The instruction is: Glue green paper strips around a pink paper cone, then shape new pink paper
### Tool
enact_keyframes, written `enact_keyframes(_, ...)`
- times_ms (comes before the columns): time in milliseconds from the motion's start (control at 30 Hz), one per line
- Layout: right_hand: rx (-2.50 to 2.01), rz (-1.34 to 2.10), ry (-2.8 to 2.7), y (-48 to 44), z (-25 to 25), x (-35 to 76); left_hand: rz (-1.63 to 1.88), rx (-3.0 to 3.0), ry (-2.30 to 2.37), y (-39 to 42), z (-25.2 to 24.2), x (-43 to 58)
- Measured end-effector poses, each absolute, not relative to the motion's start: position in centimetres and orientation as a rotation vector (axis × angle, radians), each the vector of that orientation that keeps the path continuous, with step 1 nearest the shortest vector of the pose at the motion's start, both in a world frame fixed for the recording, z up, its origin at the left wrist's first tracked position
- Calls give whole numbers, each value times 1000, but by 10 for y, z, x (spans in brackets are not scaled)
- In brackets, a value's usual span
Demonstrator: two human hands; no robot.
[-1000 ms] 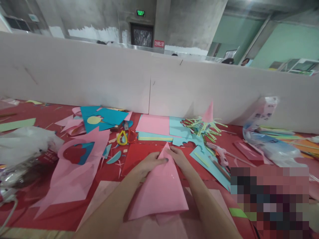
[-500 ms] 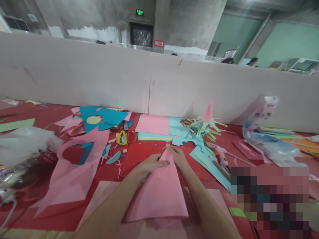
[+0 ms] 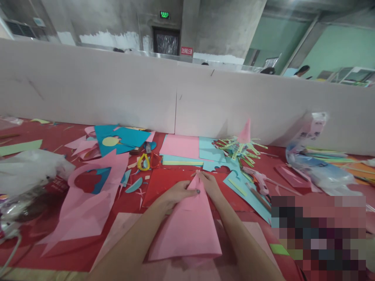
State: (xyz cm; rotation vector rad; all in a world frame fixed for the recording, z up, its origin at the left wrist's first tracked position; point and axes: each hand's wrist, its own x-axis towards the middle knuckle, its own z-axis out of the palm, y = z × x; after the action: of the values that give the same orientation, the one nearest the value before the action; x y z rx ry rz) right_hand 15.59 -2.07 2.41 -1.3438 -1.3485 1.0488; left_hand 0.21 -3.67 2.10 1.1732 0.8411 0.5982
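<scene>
A pink paper cone, rolled from a sheet, lies in front of me with its tip pointing away and its wide end towards me. My left hand grips its left side below the tip, thumb lying on top. Around the tip itself, the fingers of my right hand are pinched on the paper. The underside of the cone and some of my fingertips are hidden. Beneath it are a red board and a pale pink sheet.
Yellow-handled scissors lie left of the board. On the right are a pink glue gun, blue paper and a spiky green paper piece with a pink cone. Cut pink paper and a plastic bag fill the left. A white partition stands behind.
My hands and the cone keep practically the same position. In the background, a person beyond the partition has shifted slightly to the right.
</scene>
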Motion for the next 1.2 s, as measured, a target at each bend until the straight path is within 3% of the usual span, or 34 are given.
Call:
enact_keyframes(467,-1345,1101,-1337,-23,27,154,712,917,885,-41,28,7)
enact_keyframes(1200,-1313,1146,-1342,-26,30,150,685,1074,906,-35,19,8)
